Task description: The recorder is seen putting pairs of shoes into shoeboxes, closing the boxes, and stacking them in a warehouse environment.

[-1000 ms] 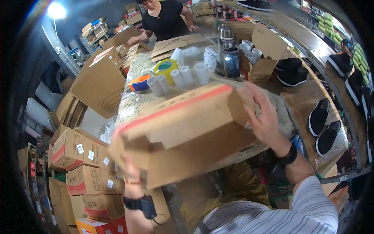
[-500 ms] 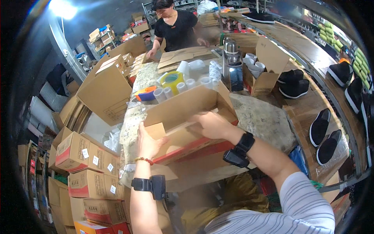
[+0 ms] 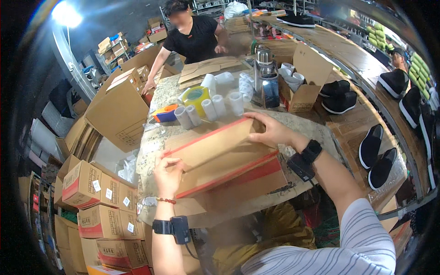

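In front of me on the table is a brown cardboard box (image 3: 224, 173) with red bands along its edges. Its far panel stands up with a red strip on top. My left hand (image 3: 167, 175) pinches the box's left end, thumb and fingers near the corner. At the far right corner, my right hand (image 3: 271, 130) grips the panel, with the thumb on the inner face and fingers behind it. Part of the box's lower left lies behind my left hand and wrist. Dark straps with small boxy devices sit on both wrists.
Beyond the box stand white paper rolls (image 3: 209, 110), a yellow tape roll (image 3: 196, 97), an orange-and-blue tape dispenser (image 3: 166, 112) and a bottle (image 3: 269, 89). Packed cartons (image 3: 98, 183) are stacked at left. Black shoes (image 3: 371, 146) lie at right. A co-worker (image 3: 195, 39) stands across the table.
My right hand has moved from inside the box to its far right corner. The far panel now shows a folded red top edge. The co-worker's arm has reached out toward the cartons at left.
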`<state>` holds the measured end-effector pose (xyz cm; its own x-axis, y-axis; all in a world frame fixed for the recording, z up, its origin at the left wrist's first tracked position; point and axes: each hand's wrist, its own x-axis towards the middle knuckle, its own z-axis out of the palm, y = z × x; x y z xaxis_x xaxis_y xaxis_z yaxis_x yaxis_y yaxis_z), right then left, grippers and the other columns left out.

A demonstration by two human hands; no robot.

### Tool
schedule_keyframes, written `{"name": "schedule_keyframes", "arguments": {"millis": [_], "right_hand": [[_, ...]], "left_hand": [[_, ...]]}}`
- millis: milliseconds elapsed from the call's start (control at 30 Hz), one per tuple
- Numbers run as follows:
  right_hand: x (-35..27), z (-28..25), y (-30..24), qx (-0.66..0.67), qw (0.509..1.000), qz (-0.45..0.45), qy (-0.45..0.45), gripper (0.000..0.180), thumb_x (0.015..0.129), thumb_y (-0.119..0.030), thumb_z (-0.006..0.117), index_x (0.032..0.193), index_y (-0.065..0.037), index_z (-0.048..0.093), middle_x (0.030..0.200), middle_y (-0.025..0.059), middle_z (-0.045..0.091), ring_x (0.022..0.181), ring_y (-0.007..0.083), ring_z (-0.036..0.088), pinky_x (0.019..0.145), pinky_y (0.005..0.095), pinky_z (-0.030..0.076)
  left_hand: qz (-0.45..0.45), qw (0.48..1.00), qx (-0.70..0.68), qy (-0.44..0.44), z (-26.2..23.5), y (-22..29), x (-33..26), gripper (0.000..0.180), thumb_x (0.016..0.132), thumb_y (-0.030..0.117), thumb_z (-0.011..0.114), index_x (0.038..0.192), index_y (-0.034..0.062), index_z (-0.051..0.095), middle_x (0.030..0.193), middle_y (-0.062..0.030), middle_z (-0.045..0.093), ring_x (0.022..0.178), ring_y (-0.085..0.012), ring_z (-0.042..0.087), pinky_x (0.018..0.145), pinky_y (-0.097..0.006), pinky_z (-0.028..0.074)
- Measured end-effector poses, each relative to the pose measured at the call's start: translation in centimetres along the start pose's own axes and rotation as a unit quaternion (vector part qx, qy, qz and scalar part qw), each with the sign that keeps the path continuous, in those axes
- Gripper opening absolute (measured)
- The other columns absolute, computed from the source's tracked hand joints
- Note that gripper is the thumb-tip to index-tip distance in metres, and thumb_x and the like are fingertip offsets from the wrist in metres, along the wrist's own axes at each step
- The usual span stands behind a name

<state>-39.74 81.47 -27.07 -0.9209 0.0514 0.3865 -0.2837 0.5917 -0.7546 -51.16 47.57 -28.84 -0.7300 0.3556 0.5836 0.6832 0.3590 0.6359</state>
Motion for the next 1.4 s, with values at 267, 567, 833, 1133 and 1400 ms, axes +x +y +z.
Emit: {"name": "schedule_keyframes", "arguments": {"millis": [267,567,833,1133,1400], "right_hand": [[-2.6,0.4,-2.8,-0.149,0.971,-0.032,0.185,0.046,0.071,-0.032,0.076,0.106,-0.008,0.059,0.108,0.0133,0.052,0.103,0.0297,0.055,0.088,0.0377,0.045],[-11.0,-5.6,7.7,-0.266,0.948,0.037,0.171,0.026,0.085,-0.033,0.061,0.094,-0.01,0.069,0.115,0.0132,0.057,0.098,0.0318,0.059,0.085,0.0395,0.046],[-30.6,-23.1,4.5,-0.564,0.453,0.589,0.36,0.065,0.073,-0.059,0.064,0.123,-0.018,0.057,0.133,0.0173,0.046,0.123,0.0338,0.043,0.096,0.0519,0.035],[-30.6,-22.2,10.1,-0.337,0.765,0.378,0.398,0.027,0.081,-0.029,0.063,0.08,-0.002,0.059,0.074,0.0137,0.064,0.073,0.0262,0.063,0.07,0.0363,0.047],[-21.1,-7.2,0.1,0.48,0.748,0.154,0.432,0.026,0.088,-0.02,0.06,0.105,-0.002,0.061,0.097,0.0065,0.065,0.083,0.0191,0.061,0.073,0.0293,0.048]], "left_hand": [[0.059,0.983,0.171,0.038,0.0,7.1,-0.8,0.054,0.073,0.014,0.075,0.121,0.0105,0.051,0.113,-0.0141,0.048,0.106,-0.0341,0.049,0.088,-0.043,0.043],[0.027,0.912,0.39,-0.126,3.9,5.0,-1.2,0.054,0.089,0.035,0.052,0.14,0.0201,0.04,0.14,-0.0148,0.04,0.132,-0.0312,0.034,0.11,-0.055,0.015],[-0.004,0.897,0.406,-0.176,4.7,5.1,-0.7,0.056,0.09,0.041,0.05,0.141,0.022,0.037,0.137,-0.0161,0.04,0.131,-0.0325,0.034,0.109,-0.054,0.019],[0.096,0.906,0.403,-0.089,4.9,2.7,-1.6,0.052,0.089,0.039,0.052,0.136,0.0182,0.046,0.124,-0.0156,0.048,0.118,-0.0352,0.041,0.104,-0.053,0.024],[0.15,0.915,0.37,0.064,3.8,5.1,-6.2,0.036,0.073,0.021,0.07,0.109,0.0251,0.068,0.085,-0.0036,0.05,0.086,-0.0245,0.047,0.08,-0.043,0.033]]}}
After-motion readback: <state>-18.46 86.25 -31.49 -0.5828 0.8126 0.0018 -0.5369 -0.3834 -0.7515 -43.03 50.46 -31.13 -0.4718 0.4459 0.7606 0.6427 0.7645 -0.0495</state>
